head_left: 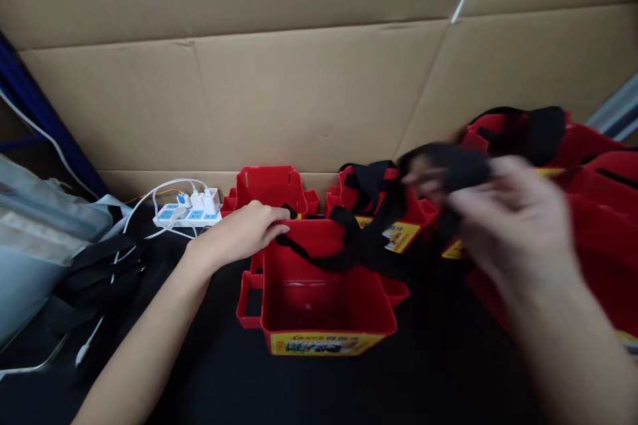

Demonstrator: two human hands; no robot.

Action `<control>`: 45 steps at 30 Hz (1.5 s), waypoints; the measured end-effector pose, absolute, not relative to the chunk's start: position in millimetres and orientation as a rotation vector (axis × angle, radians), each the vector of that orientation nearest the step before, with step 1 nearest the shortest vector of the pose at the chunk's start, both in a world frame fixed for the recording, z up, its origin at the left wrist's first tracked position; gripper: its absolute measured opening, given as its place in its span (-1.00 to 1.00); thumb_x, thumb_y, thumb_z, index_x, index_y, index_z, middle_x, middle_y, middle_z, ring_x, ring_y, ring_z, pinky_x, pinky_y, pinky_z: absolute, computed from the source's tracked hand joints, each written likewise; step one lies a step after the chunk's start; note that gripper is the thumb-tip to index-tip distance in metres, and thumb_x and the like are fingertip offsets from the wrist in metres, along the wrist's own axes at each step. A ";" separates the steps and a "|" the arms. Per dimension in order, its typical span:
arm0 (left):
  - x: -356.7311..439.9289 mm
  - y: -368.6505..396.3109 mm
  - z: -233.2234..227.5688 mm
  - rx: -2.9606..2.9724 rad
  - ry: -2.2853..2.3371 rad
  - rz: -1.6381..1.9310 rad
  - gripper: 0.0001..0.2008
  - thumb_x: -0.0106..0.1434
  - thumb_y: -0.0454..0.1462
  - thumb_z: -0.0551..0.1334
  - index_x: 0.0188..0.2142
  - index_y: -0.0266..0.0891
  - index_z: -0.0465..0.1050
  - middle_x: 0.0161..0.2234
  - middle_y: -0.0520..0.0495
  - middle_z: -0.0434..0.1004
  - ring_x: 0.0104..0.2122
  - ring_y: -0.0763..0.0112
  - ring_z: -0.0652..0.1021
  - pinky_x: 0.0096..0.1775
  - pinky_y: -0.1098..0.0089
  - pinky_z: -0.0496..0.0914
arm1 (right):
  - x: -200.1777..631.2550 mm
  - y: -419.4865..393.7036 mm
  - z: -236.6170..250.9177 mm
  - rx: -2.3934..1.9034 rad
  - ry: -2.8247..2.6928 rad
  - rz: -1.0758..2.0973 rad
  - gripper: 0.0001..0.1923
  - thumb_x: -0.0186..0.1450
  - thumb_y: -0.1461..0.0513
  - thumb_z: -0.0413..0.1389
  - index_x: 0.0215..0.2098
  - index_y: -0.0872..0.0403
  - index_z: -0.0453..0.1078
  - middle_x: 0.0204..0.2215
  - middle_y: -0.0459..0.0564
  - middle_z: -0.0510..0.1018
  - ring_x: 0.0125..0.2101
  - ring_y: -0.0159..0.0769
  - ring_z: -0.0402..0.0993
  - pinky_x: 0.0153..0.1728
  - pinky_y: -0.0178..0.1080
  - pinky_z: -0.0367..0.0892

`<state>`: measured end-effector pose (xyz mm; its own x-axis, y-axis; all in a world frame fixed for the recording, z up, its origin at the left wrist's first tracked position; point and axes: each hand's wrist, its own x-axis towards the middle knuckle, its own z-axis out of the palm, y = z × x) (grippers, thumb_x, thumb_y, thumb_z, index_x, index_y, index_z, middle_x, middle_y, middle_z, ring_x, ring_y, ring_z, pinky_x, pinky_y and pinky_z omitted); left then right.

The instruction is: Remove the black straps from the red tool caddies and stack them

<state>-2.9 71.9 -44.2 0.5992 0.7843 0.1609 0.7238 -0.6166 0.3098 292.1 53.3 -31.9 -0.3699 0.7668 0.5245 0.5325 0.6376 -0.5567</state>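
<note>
Left hand: the left hand (259,229) pinches the back rim of the front bin (309,292), fingers and thumb close together over its edge.
Right hand: the right hand (518,219), blurred by motion, is raised to the right of the front bin, closed around a black strap (458,163); the exact finger placement is too smeared to tell.
Front bin: red plastic, upright, its mouth facing up; a yellow label (323,343) is on its near face.
Strap over the bin: black webbing (319,262) crosses the mouth of the front bin, below its back rim.
Other red bins: one (264,180) just behind the front bin; one with straps (349,198) behind it to the right; several more (605,232) farther right, partly hidden by the right arm.
Power strip: a white power strip (203,219) with plugs and cables, left of and behind the front bin.
Surface: a black surface (209,365) beneath the front bin.
Backdrop: a cardboard panel (309,93) behind all the bins.
</note>
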 end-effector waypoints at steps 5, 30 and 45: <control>-3.2 73.1 -46.2 2.624 1.238 0.413 -0.82 0.28 -0.28 0.00 -0.34 -0.25 0.34 -0.48 0.01 0.43 -0.54 0.53 0.37 -0.42 0.47 0.20 | 214.7 41.0 -52.9 -0.979 -2.421 0.306 -0.53 0.21 0.15 0.06 0.08 0.01 0.16 0.03 0.02 0.35 0.01 -0.18 0.31 -0.01 -0.10 0.26; -16.9 77.6 -38.6 2.609 1.140 0.382 -0.77 0.27 -0.22 0.01 -0.42 -0.26 0.35 -0.53 0.05 0.37 -0.55 0.55 0.31 -0.46 0.48 0.15 | 212.9 41.9 -30.2 -0.916 -2.531 0.393 -0.56 0.13 0.15 0.15 -0.01 0.00 0.31 -0.09 0.01 0.40 -0.08 -0.21 0.32 -0.06 -0.13 0.25; -16.3 76.7 -43.0 2.600 1.041 0.215 -0.83 0.27 -0.27 0.02 -0.33 -0.26 0.35 -0.39 -0.01 0.45 -0.40 0.44 0.39 -0.36 0.45 0.21 | 279.2 85.3 -69.3 -1.415 -2.283 0.694 -0.68 0.21 0.21 -0.06 -0.18 0.05 0.47 -0.32 -0.05 0.56 -0.44 -0.33 0.47 -0.40 -0.25 0.40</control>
<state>-16.3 76.7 -43.0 0.7214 0.6923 0.0165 0.6424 -0.6779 0.3574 279.2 85.3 -69.3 -0.4303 0.9014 0.0488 0.7220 0.3761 -0.5808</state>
